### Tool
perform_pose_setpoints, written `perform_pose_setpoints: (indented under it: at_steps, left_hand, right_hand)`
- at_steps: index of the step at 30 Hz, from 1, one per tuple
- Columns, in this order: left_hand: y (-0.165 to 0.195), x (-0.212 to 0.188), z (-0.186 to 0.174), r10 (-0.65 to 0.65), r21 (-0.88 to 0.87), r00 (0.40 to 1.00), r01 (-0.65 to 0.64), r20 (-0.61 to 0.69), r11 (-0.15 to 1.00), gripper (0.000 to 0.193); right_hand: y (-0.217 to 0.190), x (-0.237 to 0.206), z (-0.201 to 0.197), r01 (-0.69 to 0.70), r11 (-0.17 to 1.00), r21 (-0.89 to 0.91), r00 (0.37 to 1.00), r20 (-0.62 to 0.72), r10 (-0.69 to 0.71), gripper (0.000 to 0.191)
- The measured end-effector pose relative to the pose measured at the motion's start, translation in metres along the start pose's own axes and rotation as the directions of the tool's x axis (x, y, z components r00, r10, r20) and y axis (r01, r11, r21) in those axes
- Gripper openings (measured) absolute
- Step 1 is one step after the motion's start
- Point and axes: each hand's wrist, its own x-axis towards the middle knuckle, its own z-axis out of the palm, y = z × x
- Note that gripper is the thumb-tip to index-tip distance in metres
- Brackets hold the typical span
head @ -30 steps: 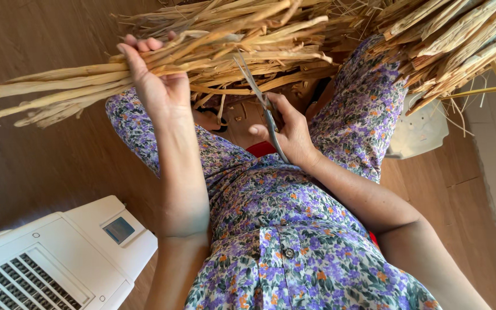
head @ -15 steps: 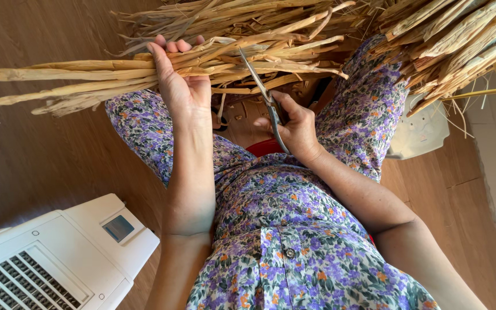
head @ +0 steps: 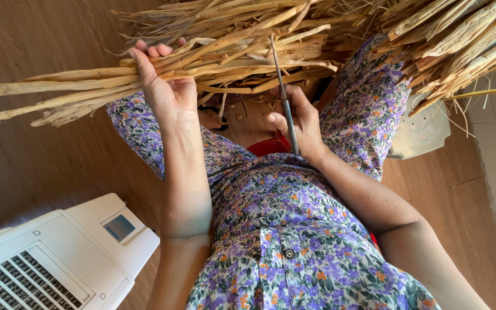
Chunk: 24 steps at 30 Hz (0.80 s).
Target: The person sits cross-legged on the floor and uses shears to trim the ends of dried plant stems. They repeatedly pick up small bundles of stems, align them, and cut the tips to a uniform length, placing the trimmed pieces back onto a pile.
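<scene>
The person sits on a wooden floor (head: 24,86) in a floral dress (head: 294,229), viewed from the head camera looking down.

Left hand (head: 165,86): raised, palm toward the camera, fingers curled over a bundle of dry stalks (head: 64,95). The grasp is closed on the bundle near its mid-length. The bundle's long axis runs roughly horizontally across the view; its free ends extend well past the left hand toward the left edge, and the other end merges into the pile (head: 248,40) lying across the top of the view.

Right hand (head: 302,123): lower and nearer the lap, clenched around the handles of scissors (head: 282,95). The blades point up and away from the body, their axis close to vertical in the view, nearly at right angles to the stalks. The blade tips reach into the stalks just right of the left hand. Whether the blades are parted or shut cannot be told.

Key relation: the held stalks lie above and to the left of the right hand, crosswise to the blades; the left hand is the nearer hand and is already on them.

Surroundings: a second mass of stalks (head: 460,40) at upper right, a pale plastic piece (head: 423,132) beside the right knee, a white appliance (head: 58,258) with a vent grille at lower left.
</scene>
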Motion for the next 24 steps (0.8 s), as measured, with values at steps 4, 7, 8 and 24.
perform_pose_setpoints:
  at_steps: [4, 7, 8, 24]
  left_hand:
    - [-0.005, -0.011, 0.005, -0.016, 0.011, 1.000, 0.016, 0.008, 1.000, 0.025]
    - [-0.010, -0.019, 0.007, -0.020, 0.037, 1.000, 0.020, -0.007, 0.999, 0.026]
    - [-0.011, -0.020, 0.007, -0.021, 0.047, 1.000, 0.022, -0.020, 0.999, 0.026]
    - [0.033, 0.003, -0.004, -0.014, -0.019, 0.999, 0.015, 0.050, 1.000, 0.022]
  right_hand:
    - [0.000, 0.003, -0.002, -0.049, 0.997, 0.062, 0.999, 0.004, 0.049, 0.061]
    - [0.006, 0.003, -0.003, -0.044, 0.998, -0.043, 0.998, -0.050, 0.042, 0.058]
    - [0.009, 0.002, -0.003, -0.016, 1.000, -0.013, 0.998, -0.059, 0.015, 0.056]
    - [-0.005, -0.003, 0.005, 0.017, 1.000, -0.027, 0.996, -0.082, -0.019, 0.040]
